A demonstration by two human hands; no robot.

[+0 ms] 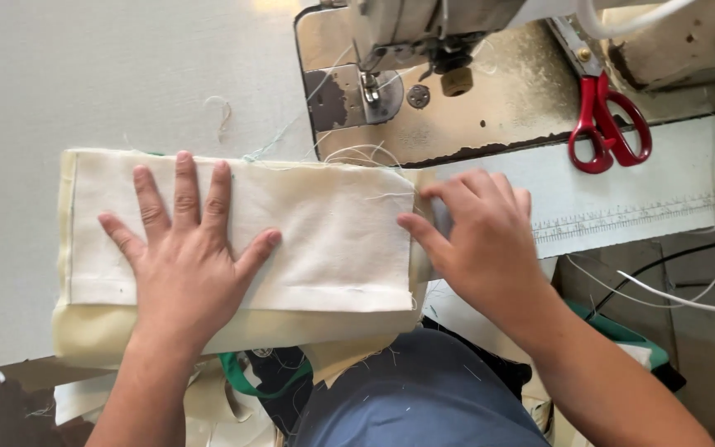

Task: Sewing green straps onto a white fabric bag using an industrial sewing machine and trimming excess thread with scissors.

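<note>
A cream folded cloth piece [333, 240] lies flat on the pale sewing table [84, 74], in front of the sewing machine [424, 74]. My left hand [184, 248] presses flat on the cloth's left half, fingers spread. At the cloth's right end, my right hand [477, 240] pinches the folded edge between thumb and fingers. Loose threads trail from the cloth's top edge toward the presser foot [371, 89]. A yellowish layer of fabric [109, 335] shows beneath the cloth along the near edge.
Red-handled scissors [606, 124] rest on the machine bed at the right. A printed ruler strip [639, 217] runs along the table edge. Cables [672, 294] hang at the right. Green strap and fabric scraps [246, 381] lie by my lap.
</note>
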